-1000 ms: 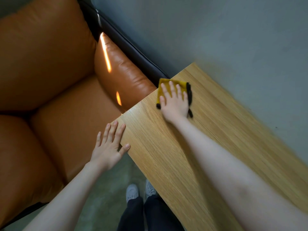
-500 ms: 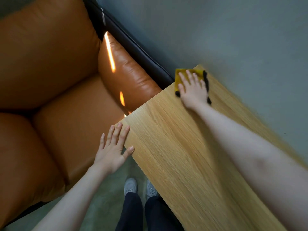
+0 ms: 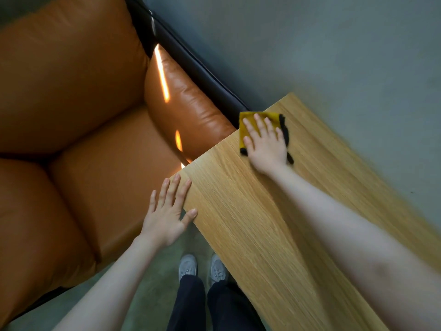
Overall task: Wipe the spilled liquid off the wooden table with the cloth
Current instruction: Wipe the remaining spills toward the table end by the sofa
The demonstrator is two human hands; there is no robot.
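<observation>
A yellow cloth with a black edge (image 3: 245, 126) lies flat on the wooden table (image 3: 250, 223), at its far end by the left edge. My right hand (image 3: 266, 142) presses down on the cloth with straight, spread fingers and covers most of it. My left hand (image 3: 168, 212) is open with fingers straight, held beside the table's near left corner, its thumb at the table edge. I see no liquid on the wood.
An orange leather sofa (image 3: 78, 115) with a dark frame stands close to the table's left side. Grey-green floor (image 3: 310, 51) lies beyond the table. My feet in grey shoes (image 3: 202, 268) stand by the table's near left edge.
My right hand has slid the cloth across the table's far end, first toward the far corner, then back toward the left edge. My left hand stays by the near corner.
</observation>
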